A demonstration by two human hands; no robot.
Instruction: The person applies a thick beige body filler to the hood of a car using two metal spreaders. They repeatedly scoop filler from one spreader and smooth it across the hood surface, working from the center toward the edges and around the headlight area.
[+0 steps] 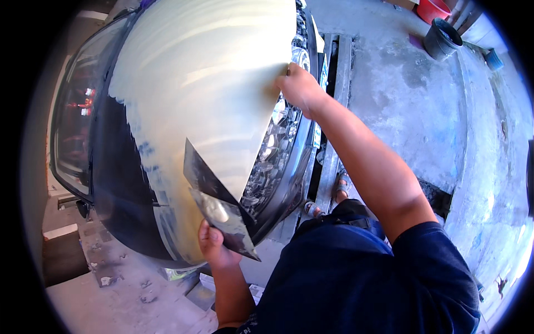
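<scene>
A car hood (211, 61), mostly coated in pale yellow filler with streaky wiped marks, fills the left and middle. My left hand (214, 245) grips the lower edge of a flat metal plate (236, 231), thumb on top. A pale, shiny blob of paste (219, 210) lies on the plate. Just beyond it shows a dark flat wedge (206, 178); I cannot tell whether it is part of the same plate. My right hand (300, 89) reaches to the hood's front edge, fingers closed together. Whatever they hold is mostly hidden. A blurry shadow falls beside the fingertips.
Engine parts and headlight (272, 142) show along the hood's front edge, above the dark bumper (289, 189). A grated floor channel (339, 72) runs beside the car. A black bucket (443, 40) and a red basin (434, 10) stand at the far right. The windshield (78, 111) lies left.
</scene>
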